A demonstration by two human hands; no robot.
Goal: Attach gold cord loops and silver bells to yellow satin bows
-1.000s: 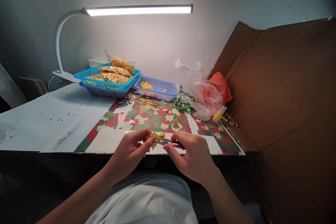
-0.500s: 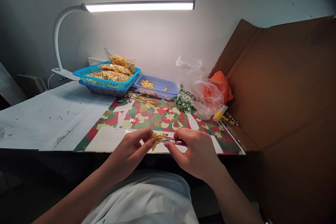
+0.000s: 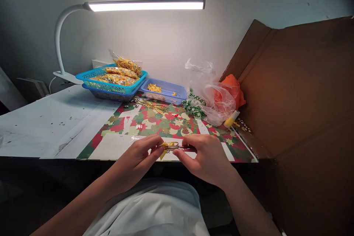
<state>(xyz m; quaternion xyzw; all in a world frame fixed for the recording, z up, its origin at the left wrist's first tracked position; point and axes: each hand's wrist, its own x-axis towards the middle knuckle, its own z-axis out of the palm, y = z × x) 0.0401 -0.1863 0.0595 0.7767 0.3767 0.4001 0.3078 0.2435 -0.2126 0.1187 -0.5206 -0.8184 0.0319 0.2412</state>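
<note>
My left hand [image 3: 143, 153] is closed, thumb and fingertips pinching a yellow ribbon bow [image 3: 163, 153] with a thin gold wire tie [image 3: 173, 143] on it. The wire shows a bent loop pointing right. In my closed right hand [image 3: 206, 155] are small pliers [image 3: 185, 148] with dark red handles, partly covered by the fingers. Their slim metal jaws lie level and reach left to the bow and wire; the exact contact is too small to tell. Both hands are over the front edge of the table.
Gold wire ties [image 3: 155, 107] lie on the patterned sheet [image 3: 155, 125]. Behind stand a turquoise basket [image 3: 110, 87] of bagged bows and a purple basket [image 3: 177, 97] with loose yellow pieces. Plastic bags [image 3: 207, 99], a yellow-and-white tube [image 3: 231, 119] and a cardboard wall [image 3: 298, 92] are on the right. A lamp [image 3: 146, 5] hangs above.
The gold wire beside the bow first stuck out to the right and now shows a bent loop. The bow has turned in my left fingers. Both hands keep their grips.
</note>
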